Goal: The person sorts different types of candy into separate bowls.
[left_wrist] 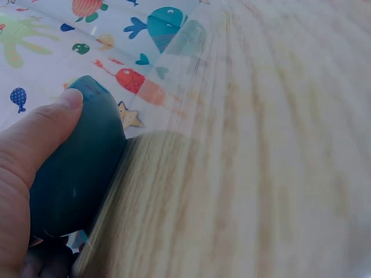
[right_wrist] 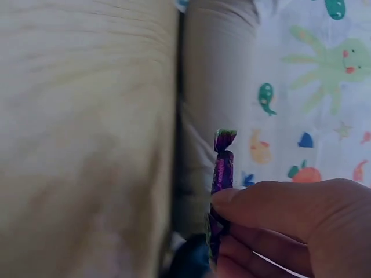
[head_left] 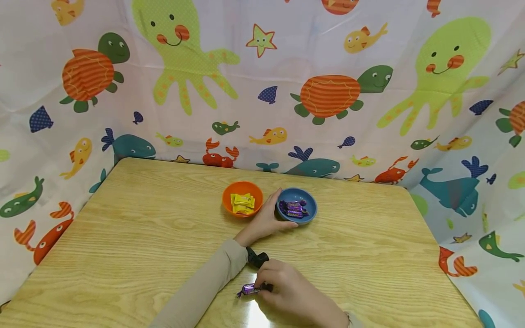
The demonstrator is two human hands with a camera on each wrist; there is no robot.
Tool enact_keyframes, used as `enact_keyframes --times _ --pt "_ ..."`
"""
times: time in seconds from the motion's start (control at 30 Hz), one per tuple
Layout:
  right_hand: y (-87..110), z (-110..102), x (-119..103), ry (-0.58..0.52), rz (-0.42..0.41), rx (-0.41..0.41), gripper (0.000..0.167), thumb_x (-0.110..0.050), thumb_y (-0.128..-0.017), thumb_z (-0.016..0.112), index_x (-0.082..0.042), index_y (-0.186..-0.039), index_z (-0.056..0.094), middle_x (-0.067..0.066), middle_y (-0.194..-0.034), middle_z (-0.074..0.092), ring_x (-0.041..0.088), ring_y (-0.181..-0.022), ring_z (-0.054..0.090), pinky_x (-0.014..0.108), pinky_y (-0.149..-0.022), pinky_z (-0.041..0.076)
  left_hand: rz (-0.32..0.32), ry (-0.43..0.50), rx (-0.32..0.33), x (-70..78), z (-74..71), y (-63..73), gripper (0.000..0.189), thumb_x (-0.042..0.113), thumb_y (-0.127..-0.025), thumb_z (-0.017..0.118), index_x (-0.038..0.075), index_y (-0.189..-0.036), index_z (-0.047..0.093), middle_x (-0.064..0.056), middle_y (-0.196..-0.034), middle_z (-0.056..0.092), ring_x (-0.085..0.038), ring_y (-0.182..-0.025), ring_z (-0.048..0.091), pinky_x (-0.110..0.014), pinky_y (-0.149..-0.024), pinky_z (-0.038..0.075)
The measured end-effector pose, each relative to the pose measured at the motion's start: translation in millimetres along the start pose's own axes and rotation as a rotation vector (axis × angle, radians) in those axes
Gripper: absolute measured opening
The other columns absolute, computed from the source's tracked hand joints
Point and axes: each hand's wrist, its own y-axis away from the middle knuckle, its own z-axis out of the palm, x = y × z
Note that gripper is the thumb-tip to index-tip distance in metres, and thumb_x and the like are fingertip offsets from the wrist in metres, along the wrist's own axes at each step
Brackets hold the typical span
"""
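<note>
In the head view a blue bowl (head_left: 311, 212) holds several purple-wrapped candies (head_left: 295, 210). My left hand (head_left: 265, 219) grips this bowl from its left side, thumb at the near edge and fingers round the far side. The left wrist view shows the thumb (left_wrist: 43, 130) pressed on the bowl's outer wall (left_wrist: 87, 168). Nearer to me, my right hand (head_left: 285, 288) pinches a purple candy (head_left: 249, 289) with twisted wrapper ends, low over the table. In the right wrist view the candy (right_wrist: 223, 169) sticks out beyond the thumb; the other fingers partly hide it.
An orange bowl (head_left: 228, 205) with several yellow-wrapped candies (head_left: 243, 203) stands just left of the left hand. A black strap with a small device (head_left: 258, 258) sits on the left wrist, near the right hand. A patterned curtain (head_left: 279, 59) surrounds the wooden table (head_left: 156, 218).
</note>
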Motion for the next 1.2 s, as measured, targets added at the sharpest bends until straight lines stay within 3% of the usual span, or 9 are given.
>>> enact_keyframes --times 0.13,0.4,0.57,0.7,0.9,1.03,1.2 --pt "-7.3 -16 -2 0.049 -0.079 0.078 0.026 0.005 -0.071 0.084 -0.012 -0.086 0.07 -0.005 -0.091 0.066 0.006 -0.086 0.061 0.014 -0.081 0.05 0.005 0.003 0.001 -1.1 -0.1 -0.4 0.116 0.047 -0.075 0.085 0.012 -0.16 0.014 -0.01 -0.163 0.02 -0.029 -0.148 0.022 -0.052 -0.117 0.024" --pt "-16.9 -55 8 -0.001 0.008 0.126 0.025 0.006 -0.077 0.081 -0.011 -0.092 0.07 -0.002 -0.096 0.068 0.012 -0.091 0.064 0.025 -0.082 0.054 0.027 0.004 -0.009 -4.4 -2.3 -3.9 0.116 0.045 -0.076 0.086 0.009 -0.16 0.014 -0.011 -0.163 0.02 -0.029 -0.148 0.022 -0.053 -0.117 0.023" --pt "-26.7 -79 27 0.006 0.004 0.195 0.025 0.011 -0.076 0.079 -0.008 -0.09 0.071 0.001 -0.093 0.069 0.016 -0.088 0.064 0.032 -0.077 0.057 0.051 -0.01 -0.029 -3.7 -6.2 -5.7 0.112 0.033 -0.078 0.086 0.005 -0.159 0.014 -0.015 -0.162 0.021 -0.031 -0.146 0.025 -0.052 -0.117 0.024" --pt "-30.8 -95 43 0.055 0.076 0.213 0.023 0.008 -0.075 0.081 -0.008 -0.088 0.072 0.0 -0.092 0.069 0.014 -0.085 0.064 0.035 -0.073 0.057 0.079 -0.021 -0.049 -3.5 -8.5 -4.5 0.111 0.03 -0.078 0.086 0.003 -0.158 0.013 -0.016 -0.161 0.021 -0.031 -0.146 0.025 -0.05 -0.118 0.023" --pt "-30.3 -111 79 0.057 0.24 0.198 0.018 0.004 -0.08 0.08 -0.009 -0.091 0.074 0.001 -0.095 0.07 0.02 -0.086 0.065 0.043 -0.076 0.056 0.051 0.028 -0.035 -3.3 -4.8 -3.4 0.114 0.043 -0.078 0.084 0.008 -0.16 0.012 -0.012 -0.162 0.019 -0.03 -0.145 0.027 -0.052 -0.117 0.025" --pt "-27.4 -110 111 0.066 0.318 0.208 0.013 0.003 -0.082 0.078 -0.007 -0.091 0.076 0.004 -0.095 0.072 0.023 -0.083 0.064 0.046 -0.073 0.055 0.047 0.021 -0.013 -3.4 -2.6 -4.0 0.115 0.045 -0.077 0.085 0.008 -0.16 0.013 -0.011 -0.163 0.019 -0.03 -0.146 0.026 -0.051 -0.117 0.025" --pt "-23.7 -100 141 0.171 0.35 0.174 0.012 0.004 -0.079 0.08 -0.004 -0.087 0.077 0.007 -0.091 0.072 0.023 -0.084 0.067 0.045 -0.076 0.057 0.033 -0.004 -0.007 -0.8 -1.1 -3.5 0.115 0.045 -0.077 0.085 0.009 -0.16 0.014 -0.012 -0.163 0.019 -0.03 -0.147 0.025 -0.051 -0.117 0.025"
